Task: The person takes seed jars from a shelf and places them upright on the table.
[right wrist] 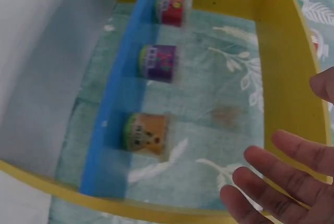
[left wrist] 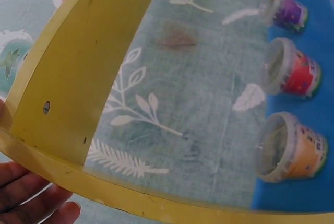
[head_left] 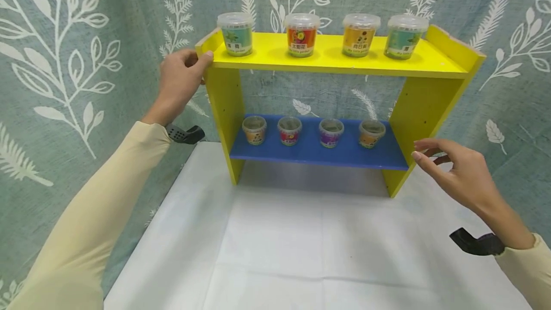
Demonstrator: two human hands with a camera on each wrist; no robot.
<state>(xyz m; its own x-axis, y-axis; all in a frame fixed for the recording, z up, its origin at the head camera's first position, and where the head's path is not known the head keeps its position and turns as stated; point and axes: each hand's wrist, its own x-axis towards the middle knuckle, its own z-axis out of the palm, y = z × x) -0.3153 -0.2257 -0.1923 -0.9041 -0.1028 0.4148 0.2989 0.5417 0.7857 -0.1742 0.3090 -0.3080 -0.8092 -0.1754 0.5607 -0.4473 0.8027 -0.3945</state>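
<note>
Leaf-print cloth backs a white table (head_left: 301, 252) bearing a yellow shelf (head_left: 331, 59) stocked with small cups. Left hand (head_left: 181, 78) grips its top left corner; right hand (head_left: 456, 173), fingers loosely spread, hovers beside the right panel, seemingly not touching.

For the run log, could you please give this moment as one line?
left hand: grips shelf top corner | right hand: open beside shelf, apart | tubs: on both boards
</note>
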